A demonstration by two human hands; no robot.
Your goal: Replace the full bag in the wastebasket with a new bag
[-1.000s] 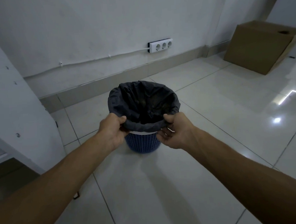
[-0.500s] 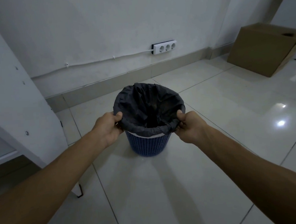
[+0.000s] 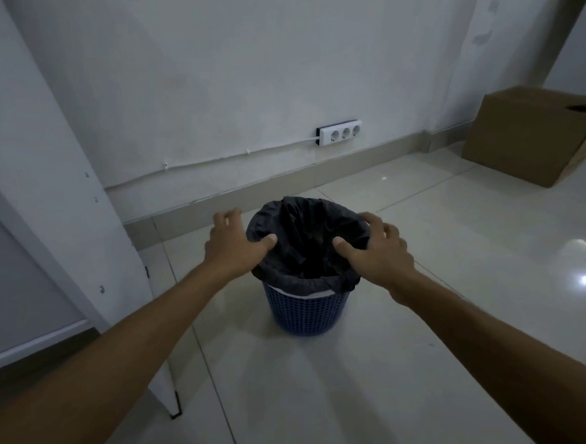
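A small blue mesh wastebasket (image 3: 306, 312) stands on the tiled floor. A black bag (image 3: 306, 241) lines it, its edge folded over the rim, and a strip of white shows just below the fold. My left hand (image 3: 233, 246) is at the left side of the rim with fingers spread, its thumb resting on the bag. My right hand (image 3: 375, 249) is at the right side, fingers apart, thumb over the bag's edge. Neither hand grips the plastic.
A white cabinet panel (image 3: 61, 208) with a thin leg stands close on the left. A cardboard box (image 3: 530, 135) sits at the far right by the wall. A white power strip (image 3: 340, 132) and its cable run along the wall behind the basket.
Both hands have let go of the bag's folded edge and opened, moving further round the rim's sides. My head has risen, so the basket looks farther away.
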